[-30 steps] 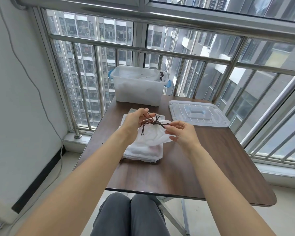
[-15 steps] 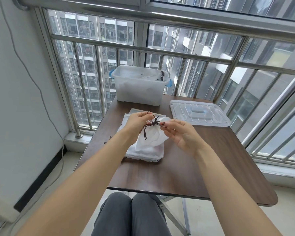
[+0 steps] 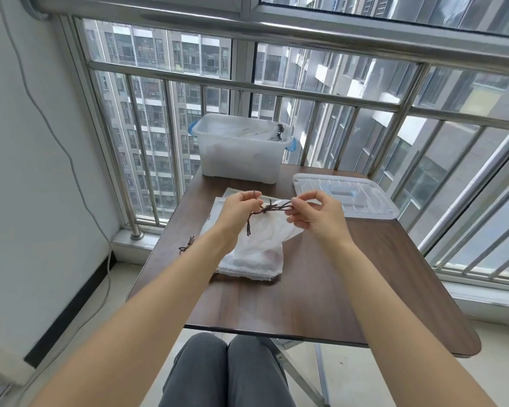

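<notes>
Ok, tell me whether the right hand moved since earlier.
Yes: right hand, pinching the dark drawstring cord, shifted slightly away, toward the clear rectangular plastic lid.

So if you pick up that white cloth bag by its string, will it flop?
Probably floppy: the thin white cloth bag sags and creases below the dark brown cord. Likely light, since fingertip pinches by the left hand and right hand seem enough to hold its top up. It would hardly roll, more likely slump flat on the brown table.

Head-worn view, forward-down, near table (image 3: 321, 295)
</notes>
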A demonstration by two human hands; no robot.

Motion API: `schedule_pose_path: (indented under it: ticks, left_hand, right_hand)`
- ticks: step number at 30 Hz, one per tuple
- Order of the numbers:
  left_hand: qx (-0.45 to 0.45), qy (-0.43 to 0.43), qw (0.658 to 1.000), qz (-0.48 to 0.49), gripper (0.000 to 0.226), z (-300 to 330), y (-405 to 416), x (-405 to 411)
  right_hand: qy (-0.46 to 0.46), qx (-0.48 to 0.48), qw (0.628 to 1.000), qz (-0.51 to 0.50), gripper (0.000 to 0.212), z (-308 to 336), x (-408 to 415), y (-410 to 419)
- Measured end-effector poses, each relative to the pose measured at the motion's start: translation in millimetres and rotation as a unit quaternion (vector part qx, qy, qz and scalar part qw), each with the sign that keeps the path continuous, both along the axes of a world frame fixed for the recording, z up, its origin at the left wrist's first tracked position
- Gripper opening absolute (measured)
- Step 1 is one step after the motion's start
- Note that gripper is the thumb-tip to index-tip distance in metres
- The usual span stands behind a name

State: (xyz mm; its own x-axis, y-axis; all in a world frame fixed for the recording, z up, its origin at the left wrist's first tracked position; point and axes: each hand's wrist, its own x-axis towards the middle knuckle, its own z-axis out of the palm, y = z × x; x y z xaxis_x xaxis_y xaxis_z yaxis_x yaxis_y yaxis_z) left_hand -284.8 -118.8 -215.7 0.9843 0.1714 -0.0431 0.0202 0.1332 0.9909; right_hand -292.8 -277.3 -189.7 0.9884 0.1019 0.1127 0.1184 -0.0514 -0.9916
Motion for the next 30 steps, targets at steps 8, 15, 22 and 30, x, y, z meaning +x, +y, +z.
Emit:
schedule_pose_path:
  ticks: [8,15,22,30]
  left_hand:
    - [0.021,0.016,0.999,0.032,0.013,-4.5,2.8,-2.6]
    - [0.08,-0.012,0.997,0.01,0.027,-7.3,10.1,-6.2]
    - [0.192,-0.049,0.979,-0.043,0.02,-4.4,15.4,-9.9]
    - [0.45,-0.122,0.88,-0.085,0.023,17.0,28.7,-6.3]
  right_hand:
    - [0.073,-0.049,0.995,-0.047,0.026,-18.1,8.6,0.4]
    - [-0.057,-0.298,0.948,0.096,0.063,-2.3,8.0,11.9]
    - [-0.144,-0.448,0.878,0.093,0.016,-3.9,23.2,16.6]
    - [-0.18,-0.378,0.908,0.025,0.009,7.1,23.2,16.5]
